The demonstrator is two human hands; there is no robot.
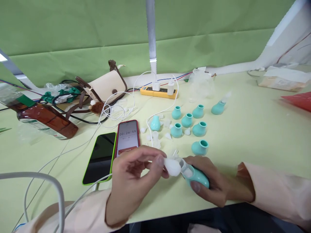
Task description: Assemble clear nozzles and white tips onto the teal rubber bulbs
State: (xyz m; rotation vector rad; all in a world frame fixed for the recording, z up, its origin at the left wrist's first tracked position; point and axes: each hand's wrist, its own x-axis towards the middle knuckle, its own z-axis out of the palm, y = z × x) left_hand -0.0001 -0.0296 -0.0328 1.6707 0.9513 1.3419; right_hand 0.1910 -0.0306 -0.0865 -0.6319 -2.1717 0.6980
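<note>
Left hand (136,181): I see it pinching a white cone (173,167). Right hand (216,186): wrapped around a teal bulb (199,177), clear nozzle (186,169) just beside the cone, above the table (255,136).

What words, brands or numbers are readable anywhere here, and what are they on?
"00:24:59": on the lit red-edged smartphone.
Smaller text beneath those digits: too blurred to read.
White-and-green label on the clear bottle of reddish-brown liquid: too blurred to read.
Glossy teal bulb in the right hand: no lettering visible.
</note>
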